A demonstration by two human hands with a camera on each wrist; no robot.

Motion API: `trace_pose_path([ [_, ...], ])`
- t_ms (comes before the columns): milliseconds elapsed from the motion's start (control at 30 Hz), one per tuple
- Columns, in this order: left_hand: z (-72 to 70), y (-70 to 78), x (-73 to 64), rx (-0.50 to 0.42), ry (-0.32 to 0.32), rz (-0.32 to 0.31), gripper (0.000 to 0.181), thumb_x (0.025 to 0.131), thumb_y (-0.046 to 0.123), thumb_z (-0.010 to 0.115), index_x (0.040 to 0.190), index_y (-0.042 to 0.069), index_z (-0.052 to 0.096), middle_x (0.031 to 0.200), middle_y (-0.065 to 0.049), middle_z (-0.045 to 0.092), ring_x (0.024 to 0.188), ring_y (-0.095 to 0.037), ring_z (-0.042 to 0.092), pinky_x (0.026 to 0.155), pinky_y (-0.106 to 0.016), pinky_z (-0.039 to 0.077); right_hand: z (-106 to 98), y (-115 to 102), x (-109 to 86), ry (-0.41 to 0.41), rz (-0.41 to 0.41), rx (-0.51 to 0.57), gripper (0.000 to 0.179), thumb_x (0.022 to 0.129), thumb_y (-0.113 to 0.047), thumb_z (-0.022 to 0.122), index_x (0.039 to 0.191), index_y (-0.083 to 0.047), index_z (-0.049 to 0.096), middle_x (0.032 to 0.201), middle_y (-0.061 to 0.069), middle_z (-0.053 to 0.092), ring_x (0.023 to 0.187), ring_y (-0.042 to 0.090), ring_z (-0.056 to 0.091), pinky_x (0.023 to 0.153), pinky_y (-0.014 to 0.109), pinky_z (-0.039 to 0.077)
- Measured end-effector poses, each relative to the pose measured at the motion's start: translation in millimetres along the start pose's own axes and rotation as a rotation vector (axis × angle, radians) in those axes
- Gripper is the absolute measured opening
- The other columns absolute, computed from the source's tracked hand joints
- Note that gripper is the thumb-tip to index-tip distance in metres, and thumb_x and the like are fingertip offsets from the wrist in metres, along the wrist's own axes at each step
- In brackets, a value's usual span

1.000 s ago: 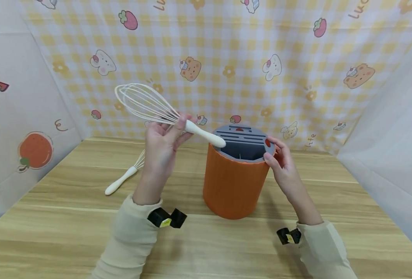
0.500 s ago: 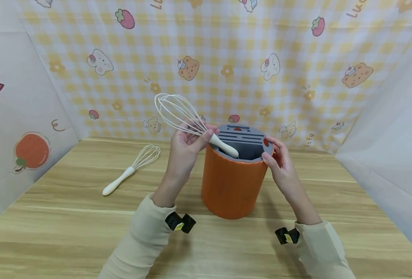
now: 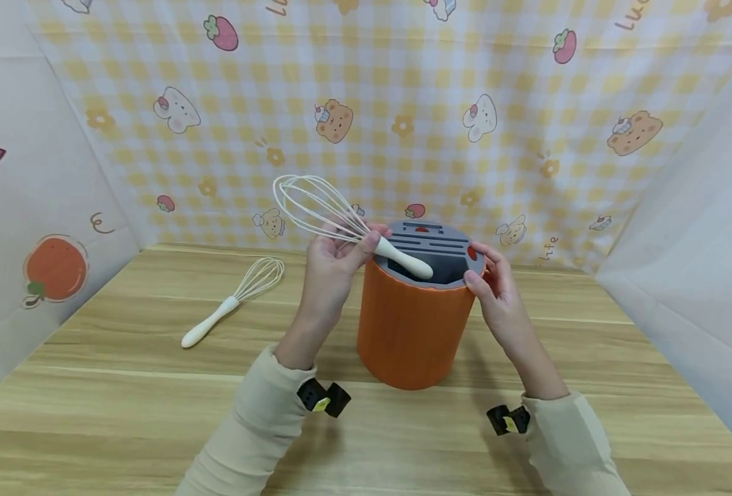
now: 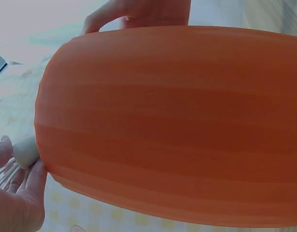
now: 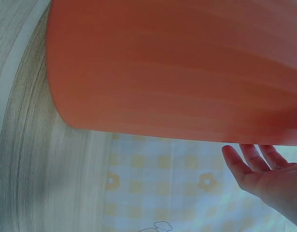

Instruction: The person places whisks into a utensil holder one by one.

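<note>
My left hand (image 3: 329,275) pinches a white whisk (image 3: 406,262) where handle meets wires. The whisk tilts, wires up to the left, its handle end low over the open compartment in the grey slotted top (image 3: 459,238) of an orange utensil holder (image 3: 412,331). Whether the tip dips below the rim I cannot tell. My right hand (image 3: 505,296) grips the holder's right rim, thumb on top, fingers around the side. In the left wrist view the orange wall hides most of the scene; the whisk's handle (image 4: 26,152) shows between thumb and fingers. The right wrist view shows my right fingers (image 5: 235,162) against the wall.
A second white whisk (image 3: 214,320) lies on the wooden table (image 3: 124,413) to the left. Behind the table hangs a yellow checked cloth (image 3: 403,83) with printed animals and fruit. White cloth sides stand at left and right.
My left hand has carried the whisk right and a little down, from left of the holder to over its opening. The second whisk is now fully uncovered. My right hand has stayed on the rim.
</note>
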State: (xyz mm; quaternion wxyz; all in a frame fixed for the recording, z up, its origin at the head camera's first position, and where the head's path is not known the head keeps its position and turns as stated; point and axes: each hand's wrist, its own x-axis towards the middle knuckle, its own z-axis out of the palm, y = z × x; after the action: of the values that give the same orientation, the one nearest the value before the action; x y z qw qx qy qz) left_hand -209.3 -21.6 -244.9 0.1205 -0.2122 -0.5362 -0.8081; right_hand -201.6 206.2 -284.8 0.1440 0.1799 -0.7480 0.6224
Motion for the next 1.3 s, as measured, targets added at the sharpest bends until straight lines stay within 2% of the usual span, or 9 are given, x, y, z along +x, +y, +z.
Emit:
trace_pose_path([
  [133,4.8,0.1,-2.4,0.108,-0.024,0.006,0.027,0.088,0.002,0.061,0.113,-0.005,0.052,0.11,-0.021,0.065,0.103,-0.018,0.065,0.092,-0.026,0.049,0.9,0.4,0.0,0.001,-0.013,0.011,0.042,0.096,-0.01,0.042,0.138,-0.012,0.032,0.128,-0.001,0.042,0.111,0.014,0.045,0.085,0.011,0.044],
  [267,11.7,-0.9,-4.8,0.27,-0.067,0.041,0.033,0.086,0.006,0.064,0.115,-0.006,0.054,0.107,-0.016,0.068,0.101,-0.017,0.065,0.089,-0.024,0.05,1.3,1.1,0.2,0.0,-0.023,0.019,0.042,0.096,-0.009,0.042,0.137,-0.012,0.033,0.128,-0.001,0.042,0.111,0.013,0.045,0.085,0.011,0.044],
  [500,26.2,-4.7,-9.8,0.739,-0.148,0.052,0.026,0.085,0.025,0.068,0.105,0.01,0.061,0.107,-0.004,0.063,0.1,-0.016,0.056,0.083,-0.031,0.051,0.4,1.6,-0.2,-0.005,-0.026,0.02,0.042,0.096,-0.009,0.041,0.137,-0.013,0.032,0.126,-0.002,0.043,0.109,0.013,0.046,0.085,0.011,0.045],
  [633,32.6,-4.3,-9.0,0.889,-0.17,0.04,0.027,0.084,0.031,0.068,0.105,0.013,0.063,0.112,-0.006,0.058,0.102,-0.019,0.048,0.082,-0.034,0.048,0.9,3.2,0.2,-0.008,-0.029,0.033,0.042,0.096,-0.008,0.042,0.137,-0.014,0.032,0.125,-0.002,0.043,0.108,0.013,0.047,0.084,0.012,0.046],
  [733,36.3,-3.1,-6.9,0.983,-0.181,0.059,0.027,0.083,0.035,0.069,0.098,0.013,0.064,0.103,-0.004,0.061,0.099,-0.02,0.046,0.082,-0.035,0.041,1.6,4.0,0.4,-0.009,-0.032,0.043,0.042,0.096,-0.007,0.042,0.137,-0.015,0.032,0.124,-0.002,0.043,0.106,0.013,0.047,0.084,0.012,0.046],
  [900,41.6,-2.6,-4.3,1.083,-0.195,0.074,0.031,0.082,0.041,0.069,0.077,0.013,0.057,0.071,0.001,0.055,0.086,-0.018,0.043,0.079,-0.036,0.03,2.9,4.6,0.5,-0.005,-0.038,0.049,0.042,0.096,-0.008,0.042,0.136,-0.015,0.033,0.122,-0.001,0.045,0.104,0.012,0.048,0.084,0.013,0.045],
  [1033,44.2,-2.2,-3.6,1.108,-0.197,0.06,0.034,0.081,0.044,0.068,0.072,0.014,0.054,0.06,0.002,0.051,0.081,-0.018,0.041,0.079,-0.037,0.028,3.3,5.1,0.7,-0.006,-0.046,0.059,0.042,0.095,-0.008,0.042,0.136,-0.015,0.033,0.122,-0.002,0.045,0.103,0.011,0.049,0.084,0.013,0.045],
  [1200,46.2,-2.2,-3.5,1.146,-0.209,0.034,0.032,0.082,0.045,0.066,0.076,0.014,0.061,0.066,0.004,0.059,0.085,-0.017,0.041,0.083,-0.038,0.029,2.7,5.7,0.8,-0.006,-0.045,0.052,0.042,0.095,-0.008,0.041,0.136,-0.015,0.032,0.122,-0.002,0.045,0.103,0.011,0.049,0.084,0.013,0.045],
  [1300,46.9,-3.3,-3.5,1.152,-0.212,0.031,0.033,0.083,0.046,0.065,0.095,0.015,0.066,0.069,0.004,0.062,0.091,-0.018,0.043,0.085,-0.039,0.03,2.4,5.7,0.5,-0.007,-0.033,0.04,0.042,0.096,-0.009,0.041,0.137,-0.015,0.032,0.123,-0.002,0.044,0.104,0.011,0.048,0.084,0.013,0.044],
])
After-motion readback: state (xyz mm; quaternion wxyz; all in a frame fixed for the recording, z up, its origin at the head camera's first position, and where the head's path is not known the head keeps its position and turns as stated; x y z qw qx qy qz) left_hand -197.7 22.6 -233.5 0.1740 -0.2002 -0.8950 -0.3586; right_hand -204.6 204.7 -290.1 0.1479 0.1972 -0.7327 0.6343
